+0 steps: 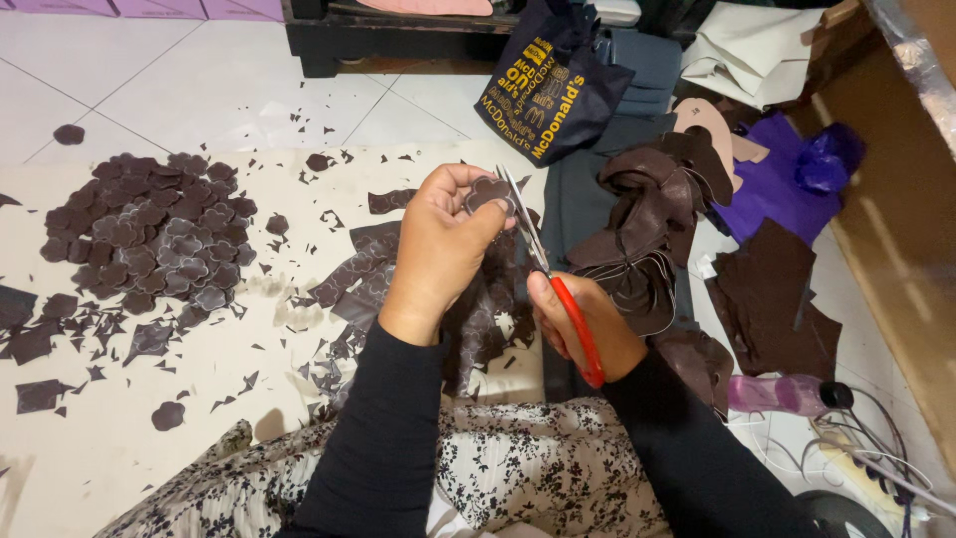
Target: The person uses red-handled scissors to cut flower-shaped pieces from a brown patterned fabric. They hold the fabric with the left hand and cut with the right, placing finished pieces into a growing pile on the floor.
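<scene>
My left hand [440,244] pinches a small dark brown flower-shaped leather piece [488,192] between thumb and fingers. My right hand [583,327] grips red-handled scissors [558,284], whose metal blades point up and meet the edge of the piece. Both hands hover above a strip of brown leather marked with flower outlines [358,274], which lies on a cream sheet [199,399]. At the left of the sheet sits a heap of cut flower shapes [149,234].
Small offcuts [329,374] litter the sheet. Brown leather sheets [647,234] and a purple cloth [772,184] lie at the right, a dark printed bag [548,85] behind. A pink bottle [782,394] and cables [876,448] lie at the lower right, beside a wooden board [896,229].
</scene>
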Demonstrator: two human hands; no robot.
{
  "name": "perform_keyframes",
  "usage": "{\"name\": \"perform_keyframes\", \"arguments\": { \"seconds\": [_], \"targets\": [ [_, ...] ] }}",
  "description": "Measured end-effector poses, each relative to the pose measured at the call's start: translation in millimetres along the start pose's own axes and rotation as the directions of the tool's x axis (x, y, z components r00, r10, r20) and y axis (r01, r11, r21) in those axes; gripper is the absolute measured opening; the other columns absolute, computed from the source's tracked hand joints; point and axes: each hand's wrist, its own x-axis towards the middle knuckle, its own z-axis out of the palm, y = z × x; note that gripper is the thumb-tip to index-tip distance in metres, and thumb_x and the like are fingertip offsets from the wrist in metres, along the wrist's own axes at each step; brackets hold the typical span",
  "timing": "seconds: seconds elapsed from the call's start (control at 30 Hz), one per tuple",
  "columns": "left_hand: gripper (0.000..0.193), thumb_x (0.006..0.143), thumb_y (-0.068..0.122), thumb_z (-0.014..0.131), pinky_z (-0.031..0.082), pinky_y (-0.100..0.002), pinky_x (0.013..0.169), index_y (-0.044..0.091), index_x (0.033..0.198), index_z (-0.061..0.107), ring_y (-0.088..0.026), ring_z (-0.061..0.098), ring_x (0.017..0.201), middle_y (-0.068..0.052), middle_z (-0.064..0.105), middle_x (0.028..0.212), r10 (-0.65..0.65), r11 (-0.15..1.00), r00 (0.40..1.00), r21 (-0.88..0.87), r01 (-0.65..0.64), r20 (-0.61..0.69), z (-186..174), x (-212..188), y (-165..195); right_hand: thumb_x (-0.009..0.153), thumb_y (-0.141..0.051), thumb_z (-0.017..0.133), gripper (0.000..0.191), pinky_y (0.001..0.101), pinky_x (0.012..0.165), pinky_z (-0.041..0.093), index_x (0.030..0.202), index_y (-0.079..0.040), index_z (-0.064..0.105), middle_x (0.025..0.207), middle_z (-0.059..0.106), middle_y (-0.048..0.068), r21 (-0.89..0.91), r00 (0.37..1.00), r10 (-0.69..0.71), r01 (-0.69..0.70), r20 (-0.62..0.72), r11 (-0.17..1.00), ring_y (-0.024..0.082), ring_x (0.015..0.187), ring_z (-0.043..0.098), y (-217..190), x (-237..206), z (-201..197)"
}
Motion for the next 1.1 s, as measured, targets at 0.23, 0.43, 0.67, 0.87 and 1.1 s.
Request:
{"name": "perform_keyframes", "arguments": {
  "seconds": [0.23,0.43,0.67,0.87,1.1],
  "targets": [
    [0.031,0.089,-0.006,0.065,0.060,-0.027,0.081,-0.003,0.117,0.051,-0.013,0.068,0.089,-0.011,0.068,0.106,0.023,1.000,1.000,-0.019,-0.023,0.005,-0.8,0.0,2.7,0.103,-0.055,0.040,0.058,0.0257,0.038,0.033,0.066,-0.011,0.046,0.051,0.041,-0.002,-0.093,1.000,-0.025,0.025,0.004,0.995,0.009,0.039,0.039,-2.6,-3.0,-1.1],
    [0.033,0.090,-0.007,0.066,0.059,-0.027,0.078,-0.003,0.117,0.048,-0.014,0.068,0.085,-0.012,0.068,0.102,0.024,1.000,1.000,-0.015,-0.024,0.014,-1.1,-0.2,1.5,0.102,-0.048,0.041,0.047,0.0257,0.044,0.040,0.077,-0.010,0.051,0.057,0.047,-0.002,-0.141,0.996,-0.079,0.084,0.041,0.986,0.009,0.046,0.047,4.4,2.0,-1.1],
    [0.033,0.089,-0.006,0.066,0.059,-0.027,0.077,-0.003,0.116,0.047,-0.014,0.069,0.084,-0.013,0.068,0.102,0.004,1.000,1.000,-0.022,-0.004,-0.001,0.8,0.1,-3.7,0.102,-0.050,0.043,0.048,0.0263,0.046,0.040,0.079,-0.009,0.050,0.059,0.049,-0.001,-0.097,0.993,-0.097,0.103,0.063,0.990,0.010,0.049,0.047,12.8,3.4,-3.7],
    [0.029,0.090,-0.006,0.065,0.058,-0.026,0.078,-0.003,0.114,0.049,-0.013,0.068,0.085,-0.011,0.067,0.101,0.014,1.000,1.000,0.018,-0.014,0.015,-0.5,0.7,-5.7,0.102,-0.056,0.040,0.052,0.0258,0.045,0.040,0.079,-0.011,0.048,0.059,0.047,-0.002,-0.143,0.990,-0.115,0.126,0.083,0.982,0.009,0.048,0.046,13.5,4.0,-5.2],
    [0.032,0.089,-0.006,0.065,0.057,-0.026,0.077,-0.003,0.115,0.047,-0.013,0.067,0.084,-0.012,0.067,0.101,0.000,1.000,1.000,0.008,0.000,0.020,-0.1,0.2,-3.9,0.102,-0.055,0.042,0.051,0.0261,0.046,0.040,0.079,-0.010,0.049,0.059,0.046,-0.002,-0.103,0.987,-0.130,0.139,0.091,0.985,0.009,0.049,0.046,13.5,3.4,-5.1]
  ]
}}
